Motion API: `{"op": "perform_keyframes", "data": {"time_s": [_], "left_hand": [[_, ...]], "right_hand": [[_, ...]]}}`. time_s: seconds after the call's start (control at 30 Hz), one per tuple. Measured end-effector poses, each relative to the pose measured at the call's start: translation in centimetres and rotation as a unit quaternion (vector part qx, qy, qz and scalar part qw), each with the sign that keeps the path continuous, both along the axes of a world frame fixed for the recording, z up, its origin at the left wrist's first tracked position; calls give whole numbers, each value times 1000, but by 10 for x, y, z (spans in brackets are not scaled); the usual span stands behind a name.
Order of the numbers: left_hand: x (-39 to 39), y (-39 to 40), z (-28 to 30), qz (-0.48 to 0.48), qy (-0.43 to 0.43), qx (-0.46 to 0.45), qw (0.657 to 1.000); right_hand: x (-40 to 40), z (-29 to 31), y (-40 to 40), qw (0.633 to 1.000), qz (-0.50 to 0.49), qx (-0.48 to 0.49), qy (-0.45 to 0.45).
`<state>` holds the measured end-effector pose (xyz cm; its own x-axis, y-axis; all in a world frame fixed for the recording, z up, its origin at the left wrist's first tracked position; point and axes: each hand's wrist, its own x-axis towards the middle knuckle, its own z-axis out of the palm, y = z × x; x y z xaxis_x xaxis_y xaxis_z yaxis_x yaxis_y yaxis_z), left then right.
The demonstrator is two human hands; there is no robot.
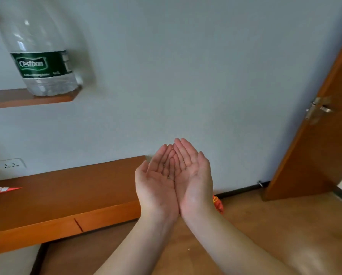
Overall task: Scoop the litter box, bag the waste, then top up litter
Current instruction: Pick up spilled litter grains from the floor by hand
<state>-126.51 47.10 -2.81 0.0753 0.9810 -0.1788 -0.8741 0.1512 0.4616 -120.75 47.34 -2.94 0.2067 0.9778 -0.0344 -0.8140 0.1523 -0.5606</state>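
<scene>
- the person stands facing a pale wall with both arms stretched out, the left hand (156, 181) and right hand (194, 175) pressed side by side along their inner edges, palms turned up to make one shallow cup.
- fingers on both hands are loose and slightly curled, gripping nothing; a few tiny dark specks seem to sit in the crease where the palms meet, though they are too small for me to say what they are.
- from where i stand, no litter box, scoop, waste bag or litter sack shows anywhere in view, so i cannot say where the task's things are; they must lie outside what can be seen.
- around the hands there is only a low wooden ledge (67, 197) to the left with a small red wrapper (3, 189) lying on it, and a wall socket (11, 165) just above that ledge.
- higher up, a clear water bottle (41, 54) with a green label stands on a wooden shelf (27, 98).
- to the right an open wooden door (315, 145) with a metal handle; down near the right wrist, a bit of orange packaging (218, 205) lies on the wood floor (265, 225).
- my guess is that none of the scooping, bagging or topping up can be confirmed as done here; with bare cupped hands and no tools in sight, every step looks open, or else the hands are just being shown.
</scene>
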Motion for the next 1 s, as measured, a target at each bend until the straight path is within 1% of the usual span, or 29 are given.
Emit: {"op": "perform_keyframes", "data": {"time_s": [0.27, 0.5, 0.7, 1.0], "left_hand": [[116, 8, -15, -94, -3, -32, 995], [182, 34, -32, -149, -5, -54, 987], [222, 87, -42, -166, -20, -63, 984], [261, 202, -61, -160, -50, -80, 983]], "right_hand": [[117, -21, -1, 996, -84, -18, 40], [183, -40, 18, 988, -139, -26, 58], [221, -49, 68, 987, -153, -35, 38], [260, -61, 182, 986, -155, -56, 28]]}}
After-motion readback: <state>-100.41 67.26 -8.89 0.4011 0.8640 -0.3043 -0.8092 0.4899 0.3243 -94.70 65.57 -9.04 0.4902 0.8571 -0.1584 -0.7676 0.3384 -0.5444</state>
